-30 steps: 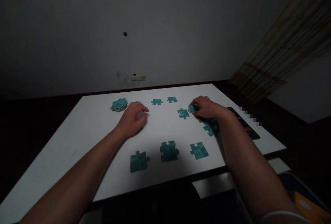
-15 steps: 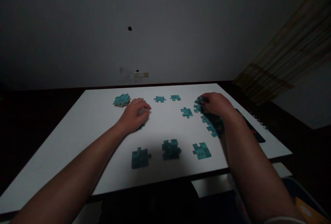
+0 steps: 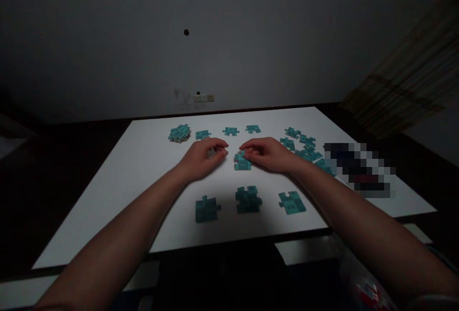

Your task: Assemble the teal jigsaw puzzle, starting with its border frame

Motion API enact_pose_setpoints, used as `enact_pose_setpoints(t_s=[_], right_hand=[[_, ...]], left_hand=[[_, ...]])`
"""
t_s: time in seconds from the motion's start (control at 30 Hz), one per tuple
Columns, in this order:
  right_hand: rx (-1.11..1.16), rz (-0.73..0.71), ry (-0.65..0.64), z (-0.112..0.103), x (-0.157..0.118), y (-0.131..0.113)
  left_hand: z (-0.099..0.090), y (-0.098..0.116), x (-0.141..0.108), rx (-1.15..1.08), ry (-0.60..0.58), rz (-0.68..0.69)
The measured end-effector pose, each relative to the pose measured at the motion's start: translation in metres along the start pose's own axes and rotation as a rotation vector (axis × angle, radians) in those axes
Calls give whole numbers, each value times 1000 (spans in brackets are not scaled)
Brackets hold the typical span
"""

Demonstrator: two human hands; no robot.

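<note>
My left hand [image 3: 206, 159] rests at the middle of the white table, thumb and fingertips close but apart, with nothing between them. Just to its right, my right hand [image 3: 267, 154] pinches a teal puzzle piece [image 3: 243, 163] by its upper right part. Behind the hands lie separate teal pieces [image 3: 230, 131]. Nearer the front edge are a teal piece [image 3: 207, 209], a small stack of pieces [image 3: 247, 200] and another piece [image 3: 292, 203]. Several loose pieces [image 3: 308, 152] spread out right of my right hand.
A pile of teal pieces [image 3: 180, 133] sits at the back left of the white table [image 3: 122, 172]. A dark, pixelated object [image 3: 358, 167] lies near the right edge. Behind stand a wall with sockets [image 3: 203, 98] and a curtain [image 3: 405, 81].
My right hand has moved left from the loose pieces to the middle, now with a piece. My left hand is closer to it. The view has shifted slightly.
</note>
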State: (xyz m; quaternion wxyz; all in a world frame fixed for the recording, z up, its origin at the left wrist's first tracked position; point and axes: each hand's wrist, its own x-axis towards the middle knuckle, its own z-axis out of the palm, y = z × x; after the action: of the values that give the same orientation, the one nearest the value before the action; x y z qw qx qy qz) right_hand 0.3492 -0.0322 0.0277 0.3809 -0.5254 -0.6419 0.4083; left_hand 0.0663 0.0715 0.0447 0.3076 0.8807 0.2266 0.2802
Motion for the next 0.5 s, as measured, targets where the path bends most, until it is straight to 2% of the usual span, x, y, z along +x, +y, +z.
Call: enact_pose_setpoints(t_s=[0.2,0.37,0.43,0.5], right_hand=[[72,55,-67,-3,-3,-14],[104,147,-406,-5,-15,-25],[11,95,-465,-1,-16,-27],[-115,-27,-451,4,-15,-29]], left_hand=[[4,1,1,58,-64,44],[4,-3,0,95,-68,39],[4,-4,0,103,-66,27],[4,-5,0,116,-54,25]])
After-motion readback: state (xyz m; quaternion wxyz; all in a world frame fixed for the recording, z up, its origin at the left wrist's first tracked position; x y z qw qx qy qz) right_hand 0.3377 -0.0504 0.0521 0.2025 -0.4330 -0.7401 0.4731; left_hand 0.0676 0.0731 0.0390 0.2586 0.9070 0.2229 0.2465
